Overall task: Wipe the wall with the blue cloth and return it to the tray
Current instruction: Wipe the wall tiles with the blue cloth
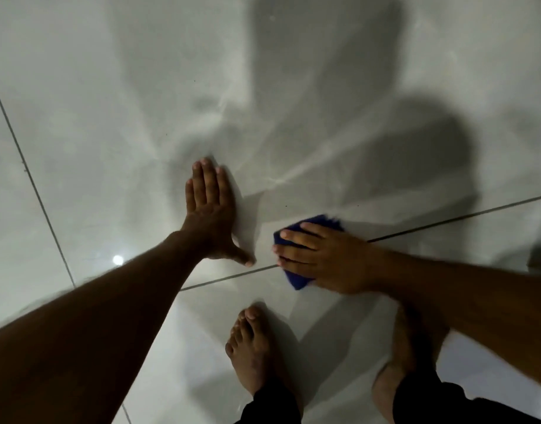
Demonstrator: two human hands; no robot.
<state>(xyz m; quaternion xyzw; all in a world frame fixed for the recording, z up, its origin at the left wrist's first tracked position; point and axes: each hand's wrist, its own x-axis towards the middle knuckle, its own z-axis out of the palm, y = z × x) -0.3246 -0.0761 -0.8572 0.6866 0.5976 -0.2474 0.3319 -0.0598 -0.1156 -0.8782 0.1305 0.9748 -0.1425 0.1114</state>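
Observation:
The wall (pixel 116 87) is glossy pale grey tile with thin dark grout lines. My left hand (pixel 209 212) lies flat against it, fingers together and pointing up, thumb spread out to the right. Just to its right my right hand (pixel 321 258) presses the folded blue cloth (pixel 298 278) onto the tile, right on a grout line. The cloth shows above and below my fingers; its upper edge looks blurred. No tray is in view.
My two bare feet (pixel 251 353) stand on grey floor tile at the bottom, close to the wall's base, with dark trouser cuffs (pixel 272 402) above them. Shadows of my arms fall across the wall. A bright light reflection (pixel 118 260) shines at the left.

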